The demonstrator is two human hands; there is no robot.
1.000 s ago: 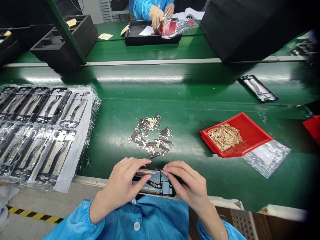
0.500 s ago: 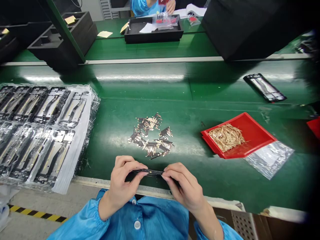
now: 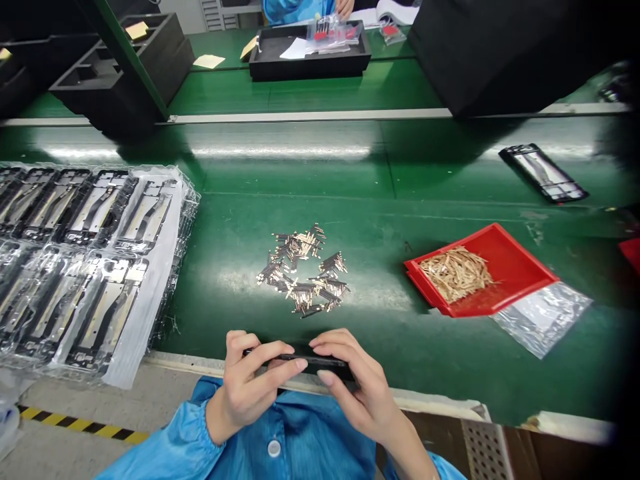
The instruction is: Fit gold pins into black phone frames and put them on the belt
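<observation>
A black phone frame (image 3: 320, 361), seen nearly edge-on, is held level at the front edge of the bench. My left hand (image 3: 253, 380) closes on its left end, with thumb and fingers along the edge. At the other end, my right hand (image 3: 357, 383) grips it with fingers over the top and thumb on the near side. The faces of the frame are mostly hidden. Just beyond the hands, a loose pile of small black-and-gold strips (image 3: 305, 293) lies on the green bench surface (image 3: 240, 220).
Plastic trays (image 3: 170, 220) of phone frames are stacked at left. A red bin (image 3: 515, 267) with tan strips sits at right, partly over a clear plastic bag (image 3: 543, 320). Another phone frame (image 3: 544, 173) lies farther back. Across the bench are a black tray (image 3: 310, 70) and a co-worker's hand (image 3: 345, 8).
The phone frame has turned in my hands and sits slightly lower. My left fingers have stretched along its edge, and my right hand has shifted left along it.
</observation>
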